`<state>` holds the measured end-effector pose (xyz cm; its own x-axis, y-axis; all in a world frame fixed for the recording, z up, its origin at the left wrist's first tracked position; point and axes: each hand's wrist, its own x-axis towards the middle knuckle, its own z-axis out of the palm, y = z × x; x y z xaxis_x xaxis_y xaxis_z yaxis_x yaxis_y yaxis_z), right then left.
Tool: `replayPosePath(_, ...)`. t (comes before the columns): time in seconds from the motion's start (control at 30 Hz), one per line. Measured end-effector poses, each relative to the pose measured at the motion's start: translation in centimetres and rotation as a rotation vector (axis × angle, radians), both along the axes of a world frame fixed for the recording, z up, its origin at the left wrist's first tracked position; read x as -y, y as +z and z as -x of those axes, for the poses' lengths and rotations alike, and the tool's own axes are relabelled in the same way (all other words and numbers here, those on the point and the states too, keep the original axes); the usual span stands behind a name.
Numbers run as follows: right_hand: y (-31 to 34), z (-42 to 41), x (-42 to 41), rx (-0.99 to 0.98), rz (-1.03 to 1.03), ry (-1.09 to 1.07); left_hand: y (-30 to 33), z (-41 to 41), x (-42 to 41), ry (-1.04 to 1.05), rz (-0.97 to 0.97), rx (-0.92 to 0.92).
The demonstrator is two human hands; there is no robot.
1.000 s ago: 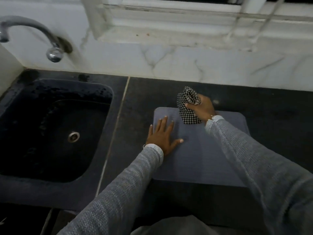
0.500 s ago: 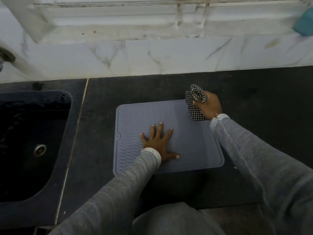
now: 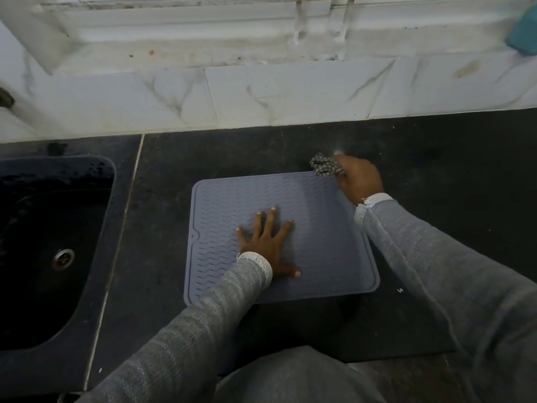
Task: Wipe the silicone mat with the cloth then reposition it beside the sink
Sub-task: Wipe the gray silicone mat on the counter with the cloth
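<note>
A grey-blue ribbed silicone mat (image 3: 319,228) lies flat on the black counter, a hand's width right of the sink. My left hand (image 3: 268,242) presses flat on the mat's middle with fingers spread. My right hand (image 3: 359,180) sits at the mat's far right corner, closed around a bunched black-and-white checked cloth (image 3: 325,167). Most of the cloth is hidden inside that hand; the visible bunch sits just past the mat's far edge.
A black sink (image 3: 96,228) with a metal drain (image 3: 63,258) fills the left side. The black counter (image 3: 450,170) runs to a white marble backsplash (image 3: 261,97) and window ledge. A teal object (image 3: 523,36) rests on the ledge at far right.
My right hand has carried the cloth from the mat's far middle out to its far right corner. The view has shifted right, so the sink and tap have slid leftwards. My left hand stays flat.
</note>
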<state>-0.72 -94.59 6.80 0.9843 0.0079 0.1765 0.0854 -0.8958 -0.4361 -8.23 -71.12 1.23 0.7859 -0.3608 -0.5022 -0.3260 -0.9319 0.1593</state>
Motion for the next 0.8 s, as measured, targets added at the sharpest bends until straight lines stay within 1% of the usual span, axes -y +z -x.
replayPosePath(0.1, -1.2, 0.2, -1.3, -0.095, 0.159, 0.123, 0.4, -0.7, 1.1, -0.002, -0.012, -0.048)
replayPosePath(0.23, -4.7, 1.5, -2.3, -0.227, 0.322, 0.229, 0.7, -1.4, 1.8, -0.005, -0.046, -0.110)
replayPosePath(0.33, -6.1, 1.7, -2.2, -0.234, 0.384, 0.221, 0.7, -1.6, 1.8, -0.014, -0.063, -0.132)
replayPosePath(0.47, -5.3, 1.0, -0.7, -0.230, 0.452, 0.271, 1.1, -1.7, 1.8, -0.016, -0.064, -0.139)
replayPosePath(0.6, -3.2, -0.3, 1.5, -0.320, 0.599, 0.143, 1.4, -1.5, 1.8, -0.017, -0.066, -0.133)
replayPosePath(0.67, -1.9, -1.3, 1.4, -0.338, 0.518, 0.049, 1.6, -1.4, 1.9, -0.024, -0.074, -0.132)
replayPosePath(0.7, -1.5, -1.9, 0.8, -0.303, 0.458, 0.029, 1.6, -1.4, 1.9, -0.029, -0.079, -0.132)
replayPosePath(0.73, -1.3, -2.6, 0.0, -0.246, 0.427, 0.046, 1.6, -1.4, 2.0, -0.031, -0.084, -0.129)
replayPosePath(0.8, -1.4, -3.6, -2.3, -0.189, 0.456, 0.137, 1.6, -1.5, 2.0, -0.036, -0.095, -0.122)
